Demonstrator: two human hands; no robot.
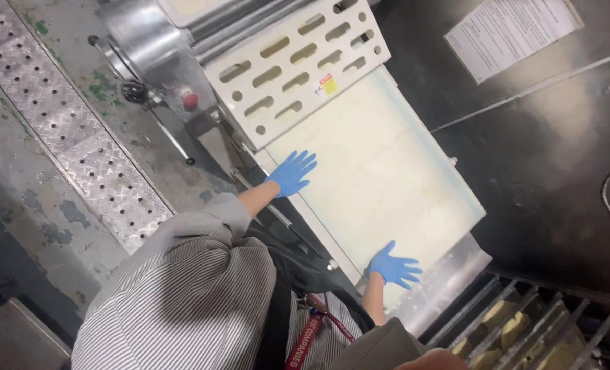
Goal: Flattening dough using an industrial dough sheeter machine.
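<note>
We see our left hand (292, 173), in a blue disposable glove, lying flat with fingers spread on the pale, thin sheet of dough (373, 164) that covers the white conveyor belt (316, 220) of the steel sheeting machine; it grips nothing, only presses near the dough's edge on our side, close under the cream slotted safety guard (293, 65). Our right hand (393, 266), gloved the same, is likewise open and splayed, resting on the sheet's near corner at the belt's outer end, holding nothing. The two hands sit well apart along the same long edge. The dough spans almost the full width of the belt, its far edge running just inside the belt's rim. Between our hands the sheet lies bare, with open room across its middle. Past the belt's end sits a curved steel tray (449, 274), and beside it a dark wire rack (524, 322). A red round button (191, 100) shows on the machine's side, above a perforated steel floor plate (79, 137).
</note>
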